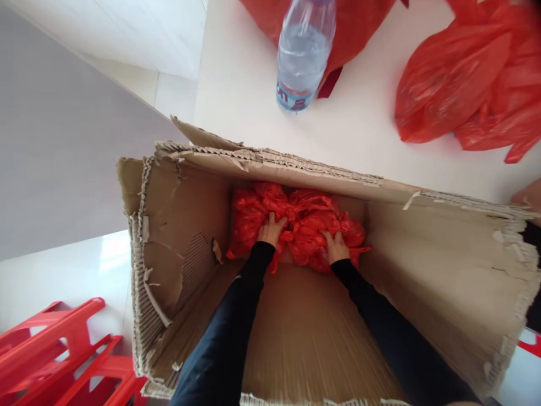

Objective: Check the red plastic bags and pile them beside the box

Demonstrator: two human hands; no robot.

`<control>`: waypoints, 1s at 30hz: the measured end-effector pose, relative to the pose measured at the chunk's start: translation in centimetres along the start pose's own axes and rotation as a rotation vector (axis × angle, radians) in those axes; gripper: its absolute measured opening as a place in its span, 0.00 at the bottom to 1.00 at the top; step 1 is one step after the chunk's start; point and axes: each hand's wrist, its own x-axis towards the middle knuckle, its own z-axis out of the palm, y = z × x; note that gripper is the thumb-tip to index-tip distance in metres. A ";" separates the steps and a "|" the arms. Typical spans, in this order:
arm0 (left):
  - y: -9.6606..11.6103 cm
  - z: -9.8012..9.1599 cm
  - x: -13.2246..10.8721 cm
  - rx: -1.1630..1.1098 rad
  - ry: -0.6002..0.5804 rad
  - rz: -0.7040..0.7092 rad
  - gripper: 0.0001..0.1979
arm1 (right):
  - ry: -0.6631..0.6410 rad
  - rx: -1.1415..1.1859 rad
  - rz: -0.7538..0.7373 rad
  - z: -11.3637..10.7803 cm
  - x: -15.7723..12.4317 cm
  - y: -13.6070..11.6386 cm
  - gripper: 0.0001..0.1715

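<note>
Both my arms, in dark sleeves, reach deep into a tall, torn cardboard box [181,237]. At its bottom lies a heap of red plastic bags [304,217]. My left hand [271,229] is closed on the bags at the left of the heap. My right hand [336,246] grips the bags at the right, fingers curled into the plastic. The lower part of the heap is hidden behind my hands.
The box leans against a white table [236,84] that carries a clear water bottle [303,53] and more red plastic bags [469,84]. Red plastic stools [54,355] stand on the floor at the lower left. Another person's hand [528,197] touches the box's right edge.
</note>
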 end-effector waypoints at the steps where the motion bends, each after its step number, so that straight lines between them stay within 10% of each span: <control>1: -0.1 -0.4 -0.3 -0.011 0.001 0.000 0.20 | 0.013 0.012 0.010 -0.2 -0.1 -0.2 0.25; 13: -0.9 -1.1 -2.0 -0.213 0.063 -0.028 0.17 | 0.054 0.197 0.097 -1.9 1.9 -1.8 0.24; 30: 5.6 -16.7 -26.4 -0.581 0.554 0.013 0.10 | 0.345 0.668 -0.086 -22.9 -20.9 -3.6 0.11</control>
